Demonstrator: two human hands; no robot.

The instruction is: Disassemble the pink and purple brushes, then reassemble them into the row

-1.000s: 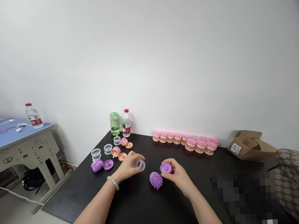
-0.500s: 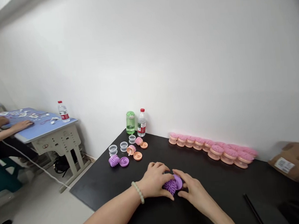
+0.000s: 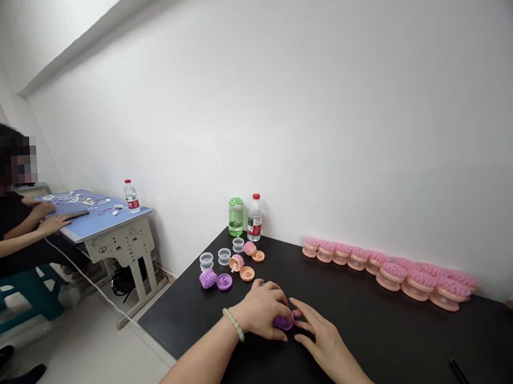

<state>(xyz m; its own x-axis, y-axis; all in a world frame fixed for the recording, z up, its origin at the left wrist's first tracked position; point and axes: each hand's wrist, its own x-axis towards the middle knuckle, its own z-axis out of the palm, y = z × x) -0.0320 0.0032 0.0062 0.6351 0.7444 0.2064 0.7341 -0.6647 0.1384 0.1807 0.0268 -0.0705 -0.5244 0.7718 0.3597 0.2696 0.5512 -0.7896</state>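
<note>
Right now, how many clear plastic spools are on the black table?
3, beyond the left hand: left spool, middle spool, right spool by the green bottle. That hand may hide another.

Green btl [image 3: 236,217] beside red-cap btl [image 3: 254,220], nr wall [image 3: 321,107]

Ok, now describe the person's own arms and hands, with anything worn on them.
The left hand and right hand are human, each with slender fingers and no glove. Both forearms are bare as far as they show, with no sleeves in view. A bracelet of round, pale green beads circles the left wrist; nothing worn shows on the right.
</note>
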